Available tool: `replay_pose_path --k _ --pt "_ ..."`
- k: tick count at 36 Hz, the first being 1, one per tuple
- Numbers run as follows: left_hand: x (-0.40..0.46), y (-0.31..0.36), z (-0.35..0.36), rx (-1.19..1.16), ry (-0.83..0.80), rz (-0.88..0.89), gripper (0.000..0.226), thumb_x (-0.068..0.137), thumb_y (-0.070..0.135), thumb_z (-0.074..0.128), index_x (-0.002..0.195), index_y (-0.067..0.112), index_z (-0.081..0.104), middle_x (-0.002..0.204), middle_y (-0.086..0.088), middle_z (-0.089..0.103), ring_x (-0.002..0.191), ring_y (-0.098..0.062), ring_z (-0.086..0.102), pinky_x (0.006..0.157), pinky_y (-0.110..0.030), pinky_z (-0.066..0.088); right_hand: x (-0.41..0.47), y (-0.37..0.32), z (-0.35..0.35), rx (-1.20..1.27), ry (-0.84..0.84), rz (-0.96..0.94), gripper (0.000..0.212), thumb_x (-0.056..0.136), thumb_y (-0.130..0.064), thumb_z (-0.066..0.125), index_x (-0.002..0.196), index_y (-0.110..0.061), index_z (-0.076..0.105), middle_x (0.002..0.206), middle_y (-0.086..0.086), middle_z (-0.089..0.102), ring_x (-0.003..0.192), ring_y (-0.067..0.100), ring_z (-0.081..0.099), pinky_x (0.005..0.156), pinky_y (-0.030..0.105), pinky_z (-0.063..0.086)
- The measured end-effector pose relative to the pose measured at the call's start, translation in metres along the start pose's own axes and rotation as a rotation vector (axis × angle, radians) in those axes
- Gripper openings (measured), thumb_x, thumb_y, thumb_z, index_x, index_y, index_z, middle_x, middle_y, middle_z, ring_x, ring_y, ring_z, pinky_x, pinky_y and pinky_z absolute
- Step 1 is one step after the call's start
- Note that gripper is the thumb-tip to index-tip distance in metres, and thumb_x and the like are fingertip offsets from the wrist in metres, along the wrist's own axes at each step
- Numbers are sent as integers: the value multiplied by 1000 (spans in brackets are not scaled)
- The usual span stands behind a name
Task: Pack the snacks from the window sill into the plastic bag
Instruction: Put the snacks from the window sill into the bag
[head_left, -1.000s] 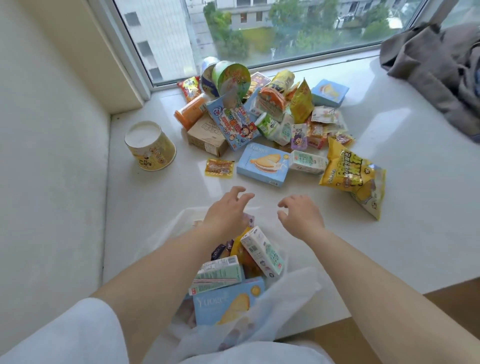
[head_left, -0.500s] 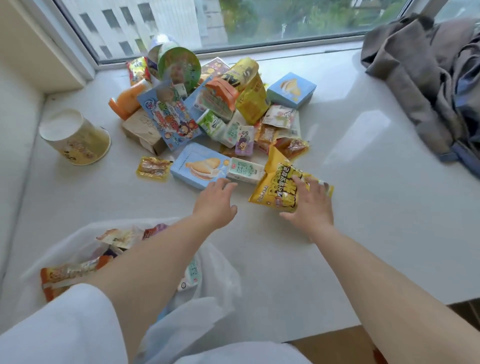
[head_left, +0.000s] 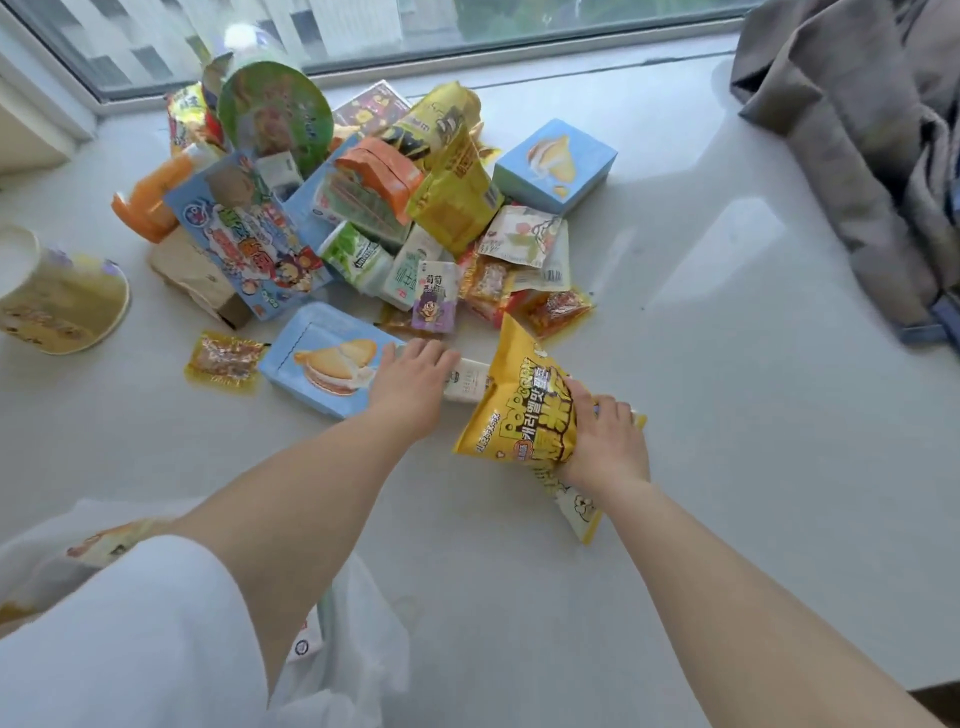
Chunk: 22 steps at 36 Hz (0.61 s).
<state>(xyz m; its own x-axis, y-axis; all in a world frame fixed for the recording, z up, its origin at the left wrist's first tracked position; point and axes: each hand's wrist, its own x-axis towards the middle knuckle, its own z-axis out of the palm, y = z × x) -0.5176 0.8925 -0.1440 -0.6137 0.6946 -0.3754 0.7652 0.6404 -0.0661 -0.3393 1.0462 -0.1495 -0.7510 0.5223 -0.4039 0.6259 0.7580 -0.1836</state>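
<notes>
Head view puts both of my hands out over the window sill, at the near edge of the snack pile. My right hand is clamped on the yellow popcorn bag, which stands tilted with one end lifted off the sill. My left hand lies with fingers spread over a small white carton, just beside the flat blue biscuit box; I cannot tell whether it has actually gripped the carton yet.

The plastic bag sits at the near left, partly hidden by my left arm and white sleeve, with a few packets showing through it, so some packing looks done. I judge the job well short of halfway: most of the heap sits on the sill, including the green-lidded bowl, the blue box at the back, the paper tub at the left and a loose small sachet.
</notes>
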Motion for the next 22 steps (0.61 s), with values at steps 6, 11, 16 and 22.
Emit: replay_pose_path --k 6,11,16,22 --pt "-1 9 22 -31 36 -89 51 80 39 63 123 24 40 123 1 45 119 -21 39 105 -43 24 6 -2 2 43 40 43 95 65 -42 70 141 -33 13 121 6 43 112 25 39 90 34 37" --pt "-17 16 36 -139 18 -164 46 80 45 63 114 21 43 116 2 50 110 -21 47 79 -35 32 2 -2 -1 98 59 62 78 66 -35 68 133 -28 29 118 5 47 110 26 41 89 34 36" --pt "-44 8 43 -394 -9 -298 52 79 53 62 111 16 45 114 -2 52 105 -24 53 70 -34 38 -22 -7 2 172 126 99 58 68 -28 68 120 -16 46 113 8 52 110 28 41 87 36 35" --pt "-90 -8 28 -643 145 -423 49 73 58 66 97 20 45 97 2 55 84 -22 54 60 -31 35 -53 -30 7 247 115 117 53 65 -14 67 114 -13 47 108 7 54 103 27 43 81 34 37"
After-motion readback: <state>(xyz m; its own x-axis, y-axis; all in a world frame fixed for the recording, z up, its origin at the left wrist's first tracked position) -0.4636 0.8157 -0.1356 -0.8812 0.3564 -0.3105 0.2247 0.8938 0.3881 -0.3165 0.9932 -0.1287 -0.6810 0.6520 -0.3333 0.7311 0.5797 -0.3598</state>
